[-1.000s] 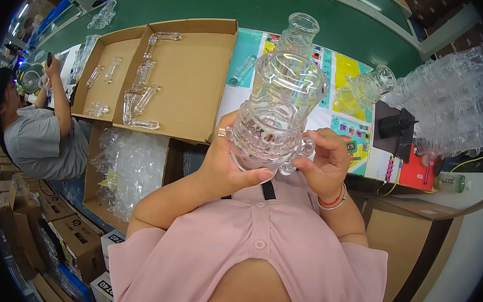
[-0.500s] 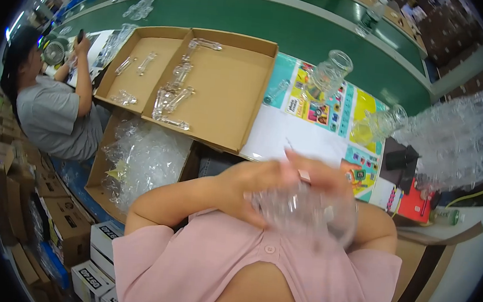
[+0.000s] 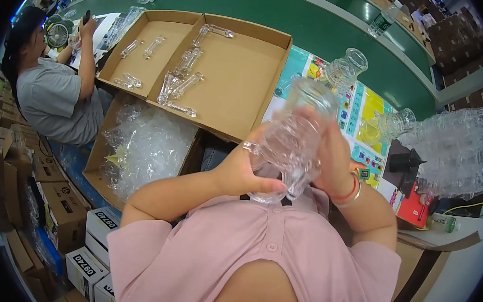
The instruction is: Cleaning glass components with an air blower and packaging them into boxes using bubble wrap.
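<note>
In front of my chest I hold a clear glass vessel (image 3: 295, 137), tilted, with its wide flared mouth away from me and a short side spout toward me. My left hand (image 3: 243, 167) grips its left side, the thumb lying across the lower end. Around the right side curls my right hand (image 3: 333, 158); glass partly hides its fingers. Beyond it, a similar glass vessel (image 3: 347, 68) stands on the colourful printed mat (image 3: 363, 112), and another vessel (image 3: 394, 124) lies farther right. A small glass tube (image 3: 287, 85) rests near the box edge.
A shallow cardboard box (image 3: 241, 77) with several small glass tubes stands ahead left. Below it, a carton (image 3: 94, 165) holds clear plastic bags (image 3: 148, 143). Several wrapped clear pieces (image 3: 457, 151) are stacked at right, near a black stand (image 3: 405, 164). A person (image 3: 58, 97) sits at far left.
The glass vessel, blurred and held low and sideways half a second ago, now points its flared mouth away from me. Both hands have shifted their hold along its sides.
</note>
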The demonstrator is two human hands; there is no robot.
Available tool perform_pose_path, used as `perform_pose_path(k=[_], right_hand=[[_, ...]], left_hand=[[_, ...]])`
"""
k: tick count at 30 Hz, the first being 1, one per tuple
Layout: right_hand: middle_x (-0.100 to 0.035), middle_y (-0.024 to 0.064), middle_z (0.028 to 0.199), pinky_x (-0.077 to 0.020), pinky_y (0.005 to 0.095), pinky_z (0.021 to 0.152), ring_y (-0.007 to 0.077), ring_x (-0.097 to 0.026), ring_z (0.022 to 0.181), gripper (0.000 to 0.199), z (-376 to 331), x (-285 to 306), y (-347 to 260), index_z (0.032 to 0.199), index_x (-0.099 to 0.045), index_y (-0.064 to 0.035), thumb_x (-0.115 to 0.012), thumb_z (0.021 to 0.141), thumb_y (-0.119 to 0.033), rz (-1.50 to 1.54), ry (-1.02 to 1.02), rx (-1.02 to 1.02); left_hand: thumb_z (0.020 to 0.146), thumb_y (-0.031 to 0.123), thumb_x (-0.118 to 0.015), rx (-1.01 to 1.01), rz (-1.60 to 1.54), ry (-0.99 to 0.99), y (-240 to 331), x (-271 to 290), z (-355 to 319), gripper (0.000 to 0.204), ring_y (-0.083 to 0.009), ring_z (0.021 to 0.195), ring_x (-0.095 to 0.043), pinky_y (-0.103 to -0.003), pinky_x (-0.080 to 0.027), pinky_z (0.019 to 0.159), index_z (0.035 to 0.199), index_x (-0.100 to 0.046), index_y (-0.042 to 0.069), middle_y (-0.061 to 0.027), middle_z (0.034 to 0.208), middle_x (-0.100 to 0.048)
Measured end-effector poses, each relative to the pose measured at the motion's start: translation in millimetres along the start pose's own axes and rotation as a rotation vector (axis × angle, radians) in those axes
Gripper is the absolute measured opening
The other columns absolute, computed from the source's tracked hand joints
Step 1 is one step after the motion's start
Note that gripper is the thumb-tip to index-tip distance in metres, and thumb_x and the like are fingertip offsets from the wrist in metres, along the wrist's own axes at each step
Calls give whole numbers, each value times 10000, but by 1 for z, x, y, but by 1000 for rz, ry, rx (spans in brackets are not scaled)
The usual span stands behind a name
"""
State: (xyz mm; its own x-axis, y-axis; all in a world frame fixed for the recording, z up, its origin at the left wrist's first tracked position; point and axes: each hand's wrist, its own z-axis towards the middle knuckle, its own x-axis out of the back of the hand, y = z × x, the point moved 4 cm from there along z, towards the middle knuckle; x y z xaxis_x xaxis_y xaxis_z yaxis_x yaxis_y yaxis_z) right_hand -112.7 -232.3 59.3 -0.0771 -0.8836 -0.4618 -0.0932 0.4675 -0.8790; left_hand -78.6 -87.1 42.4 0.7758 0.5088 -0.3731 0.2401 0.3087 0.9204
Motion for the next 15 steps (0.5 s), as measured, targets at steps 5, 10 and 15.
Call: perform_pose_path(k=[5, 10, 15], right_hand=[[-425, 193, 1245, -313, 397, 991, 313, -419, 1149, 613, 2, -18, -21, 1246, -344, 5, -556, 835, -398, -678, 11, 684], [-330, 215, 1319, -277, 417, 1013, 338, -329, 1241, 1004, -7, -27, 20, 1367, -75, -3, -754, 688, -294, -1107, -62, 795], [-339, 146, 1322, -277, 350, 1017, 204, -344, 1228, 842, 0, -30, 43, 1354, -165, 18, -701, 743, -199, -164, -512, 100]], left_hand=[[739, 383, -697, -372, 106, 208, -6, 17, -22, 1034, -311, 1239, -329, -426, -267, 1020, 1393, 37, 63, -195, 1381, -234], [778, 537, -574, -459, 757, 140, 1, 28, -44, 931, -351, 1262, -267, -432, -198, 1040, 1378, -128, -18, -222, 1393, -194], [681, 501, -710, -611, 413, 535, 20, 53, -40, 941, -295, 1218, -371, -410, -291, 1007, 1328, -274, -25, -199, 1285, -393]])
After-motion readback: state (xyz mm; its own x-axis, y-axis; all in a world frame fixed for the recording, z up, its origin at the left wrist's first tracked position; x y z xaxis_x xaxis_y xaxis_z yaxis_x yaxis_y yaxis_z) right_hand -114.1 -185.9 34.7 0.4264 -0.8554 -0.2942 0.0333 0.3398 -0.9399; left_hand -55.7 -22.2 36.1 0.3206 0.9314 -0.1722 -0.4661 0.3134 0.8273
